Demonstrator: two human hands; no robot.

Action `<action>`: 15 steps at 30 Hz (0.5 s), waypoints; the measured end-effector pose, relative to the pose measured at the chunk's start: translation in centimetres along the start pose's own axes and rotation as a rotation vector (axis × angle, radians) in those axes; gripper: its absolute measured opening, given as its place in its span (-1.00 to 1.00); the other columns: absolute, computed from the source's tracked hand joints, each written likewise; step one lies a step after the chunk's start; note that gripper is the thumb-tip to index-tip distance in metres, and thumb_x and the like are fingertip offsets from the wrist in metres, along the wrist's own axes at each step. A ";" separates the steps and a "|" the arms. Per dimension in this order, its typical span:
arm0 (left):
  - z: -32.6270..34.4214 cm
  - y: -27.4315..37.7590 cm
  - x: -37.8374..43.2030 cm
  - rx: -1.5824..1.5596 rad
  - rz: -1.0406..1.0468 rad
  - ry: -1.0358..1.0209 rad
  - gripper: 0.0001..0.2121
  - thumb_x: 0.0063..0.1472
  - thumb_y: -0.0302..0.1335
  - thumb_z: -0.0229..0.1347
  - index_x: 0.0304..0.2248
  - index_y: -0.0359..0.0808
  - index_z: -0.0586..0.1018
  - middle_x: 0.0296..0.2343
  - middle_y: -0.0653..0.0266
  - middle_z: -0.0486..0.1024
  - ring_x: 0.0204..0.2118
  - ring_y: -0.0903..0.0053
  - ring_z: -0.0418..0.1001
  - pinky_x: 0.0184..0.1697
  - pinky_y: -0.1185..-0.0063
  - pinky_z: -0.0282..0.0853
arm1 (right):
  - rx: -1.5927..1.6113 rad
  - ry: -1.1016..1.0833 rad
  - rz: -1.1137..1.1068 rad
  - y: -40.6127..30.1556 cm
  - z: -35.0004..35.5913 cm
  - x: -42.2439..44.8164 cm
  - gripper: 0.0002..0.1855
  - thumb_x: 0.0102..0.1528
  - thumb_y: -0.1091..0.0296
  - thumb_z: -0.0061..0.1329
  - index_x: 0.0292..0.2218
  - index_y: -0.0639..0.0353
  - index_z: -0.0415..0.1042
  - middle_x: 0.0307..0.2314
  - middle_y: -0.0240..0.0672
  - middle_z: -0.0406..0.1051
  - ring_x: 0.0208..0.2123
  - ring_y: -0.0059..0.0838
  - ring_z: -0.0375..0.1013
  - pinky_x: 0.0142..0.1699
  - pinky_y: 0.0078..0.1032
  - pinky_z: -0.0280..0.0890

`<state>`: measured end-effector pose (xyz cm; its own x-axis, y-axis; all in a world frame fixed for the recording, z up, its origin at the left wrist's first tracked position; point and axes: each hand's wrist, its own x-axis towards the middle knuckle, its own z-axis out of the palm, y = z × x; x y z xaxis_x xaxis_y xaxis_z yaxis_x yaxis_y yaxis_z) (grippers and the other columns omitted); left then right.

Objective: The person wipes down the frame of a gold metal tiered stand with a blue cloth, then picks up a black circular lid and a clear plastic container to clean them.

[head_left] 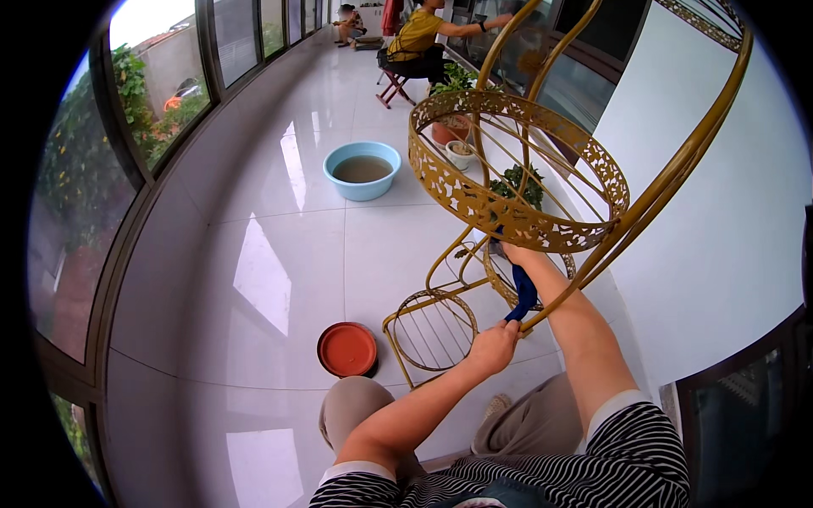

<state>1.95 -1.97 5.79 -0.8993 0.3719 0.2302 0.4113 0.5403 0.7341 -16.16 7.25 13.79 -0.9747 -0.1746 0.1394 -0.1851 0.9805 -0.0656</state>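
A gold-coloured metal plant stand [508,213] with round, pierced-rim tiers rises in front of me at the right. My left hand [497,346] is closed on the lower end of a dark blue cloth [523,293], close against a tube of the stand. My right hand [516,253] reaches under the large upper ring, at the cloth's upper end; the ring's rim and the stand hide its fingers, so its grip cannot be made out. A low round tier [435,330] of the stand lies left of my hands, near the floor.
A light blue basin [362,171] of murky water and a stack of red plant saucers [347,349] stand on the tiled floor. Potted plants [452,129] are behind the stand. Further off, a person in a yellow top [416,35] sits on a folding stool; another person [349,26] is beyond.
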 end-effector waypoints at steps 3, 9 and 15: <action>0.2 0.1 -0.1 -0.009 -0.011 0.000 -0.82 0.20 -0.36 -0.14 -0.38 -0.33 0.30 -0.47 0.02 0.40 -0.45 0.05 0.40 -0.42 0.24 0.31 | -0.021 -0.002 0.001 0.2 0.2 0.7 -0.44 -0.08 0.20 -0.08 -0.01 0.12 0.23 -0.01 -0.08 0.17 0.04 -0.09 0.12 0.13 -0.23 -0.01; -0.4 0.2 -0.2 -0.004 -0.022 -0.039 -0.81 0.20 -0.35 -0.14 -0.38 -0.34 0.31 -0.46 0.01 0.40 -0.44 0.05 0.40 -0.40 0.24 0.31 | -0.019 -0.031 0.005 0.3 -0.5 0.0 -0.42 -0.10 0.18 -0.06 -0.01 0.12 0.23 -0.01 -0.05 0.16 0.04 -0.09 0.12 0.13 -0.25 0.00; -0.9 0.2 -0.3 -0.027 -0.028 -0.070 -0.80 0.21 -0.35 -0.16 -0.36 -0.36 0.31 -0.45 -0.01 0.40 -0.41 0.05 0.40 -0.37 0.26 0.31 | -0.012 -0.088 0.061 -0.2 -2.2 -3.3 -0.40 -0.11 0.17 -0.05 -0.01 0.13 0.23 -0.01 -0.01 0.15 0.04 -0.10 0.13 0.12 -0.27 0.02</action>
<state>2.20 -2.69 6.45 -0.8975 0.4092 0.1644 0.3807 0.5309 0.7571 -12.63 7.83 15.53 -0.9915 -0.1209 0.0485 -0.1237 0.9905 -0.0599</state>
